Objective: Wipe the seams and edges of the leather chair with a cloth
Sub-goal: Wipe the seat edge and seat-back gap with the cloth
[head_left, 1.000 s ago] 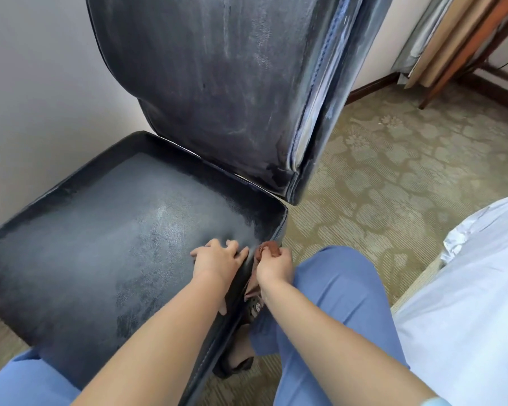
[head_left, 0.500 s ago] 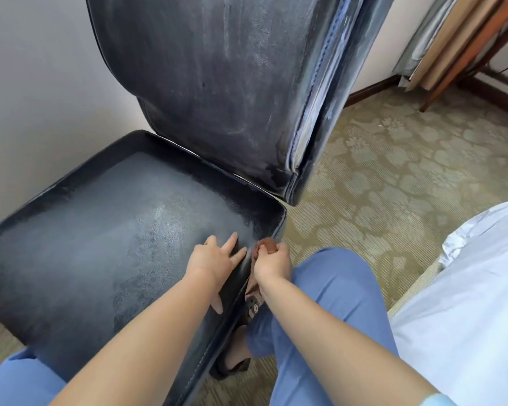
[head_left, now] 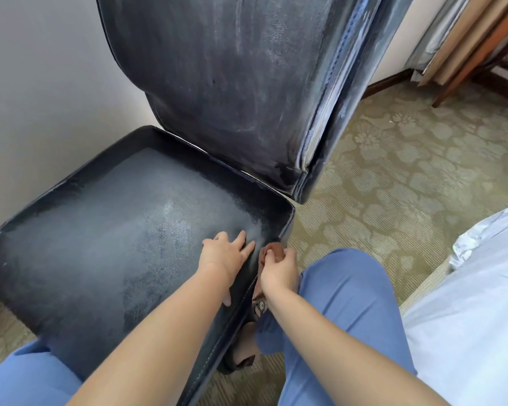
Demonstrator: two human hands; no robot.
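Leather chair point(head_left: 147, 247): dark blue-black, upright, seat cushion broad and square with a raised piped border. The seat surface carries a pale, dusty bloom, densest across its middle; the border strip looks darker. The backrest point(head_left: 232, 77) rises from the seat's 12 o'clock edge, tall and padded, streaked with grey smears. Its side seam point(head_left: 332, 83), at 3 o'clock on the backrest, shows blue stitching and a paler gap where panels part. A line of light stitching runs along the seat's 4 o'clock side edge point(head_left: 217, 344). Cloth point(head_left: 273, 251): small, brown, bunched into a wad, pressed against the seat's edge near its 3 o'clock corner.
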